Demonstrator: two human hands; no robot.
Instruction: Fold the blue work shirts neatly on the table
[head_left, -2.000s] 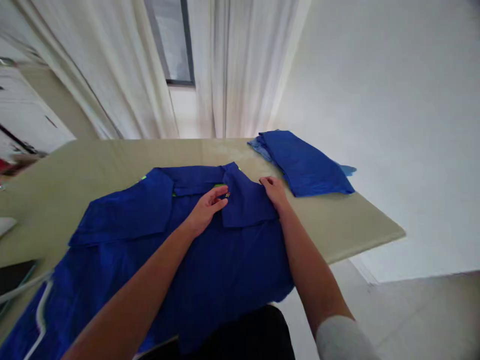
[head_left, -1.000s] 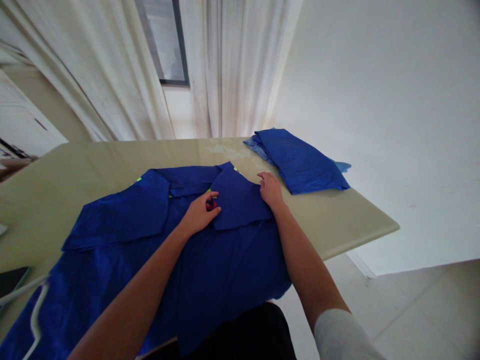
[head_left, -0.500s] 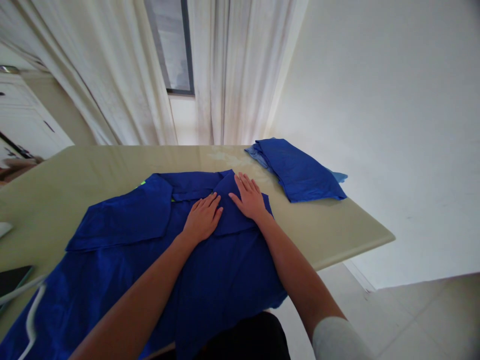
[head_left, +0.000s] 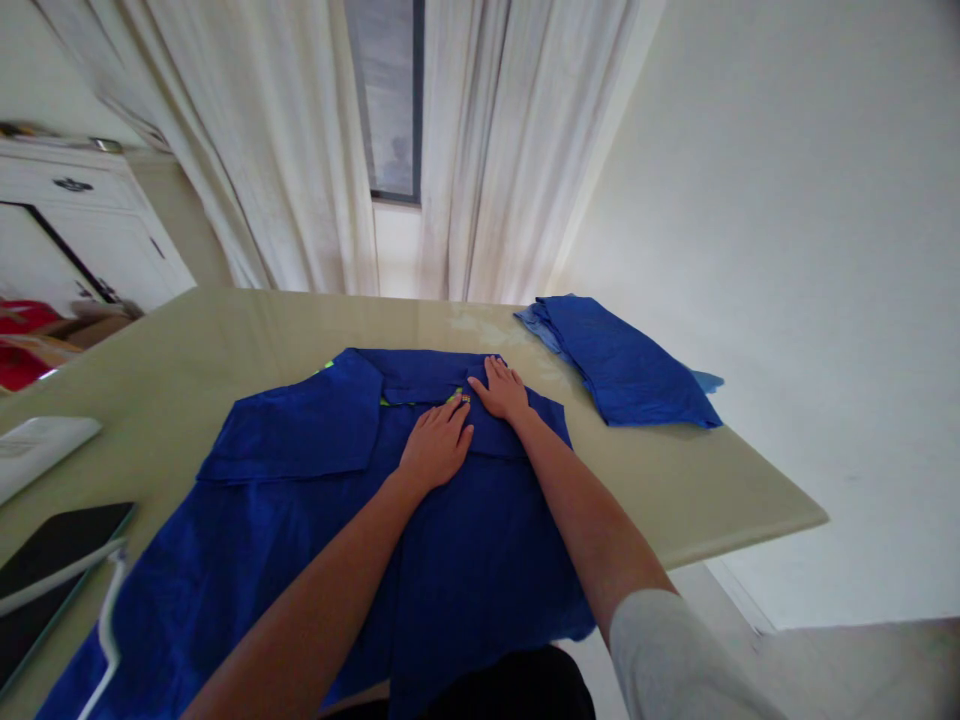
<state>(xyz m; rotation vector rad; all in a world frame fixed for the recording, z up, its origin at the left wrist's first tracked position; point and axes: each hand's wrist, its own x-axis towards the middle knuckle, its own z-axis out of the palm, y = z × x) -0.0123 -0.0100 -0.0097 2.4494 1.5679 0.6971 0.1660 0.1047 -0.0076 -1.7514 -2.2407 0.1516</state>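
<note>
A royal-blue garment [head_left: 315, 520] lies spread on a beige table [head_left: 225, 330], its sleeves folded inward near the collar. My left hand [head_left: 437, 444] rests flat on the garment's middle, fingers apart, holding nothing. My right hand [head_left: 502, 390] lies flat beside it on the folded right sleeve [head_left: 536, 428], close to the collar [head_left: 420, 372], where a bit of green trim shows. The two hands almost touch.
A folded blue cloth stack [head_left: 619, 362] sits at the table's far right corner. At the left edge lie a dark tablet [head_left: 52, 560] and a white flat object [head_left: 34, 445]. White curtains [head_left: 300, 150] and a white cabinet [head_left: 82, 230] stand behind; the table edge drops off at right.
Both hands went from pinching the sleeve fold to lying flat on the garment, then slid up toward the collar. The camera tilted and shifted, showing more of the left side.
</note>
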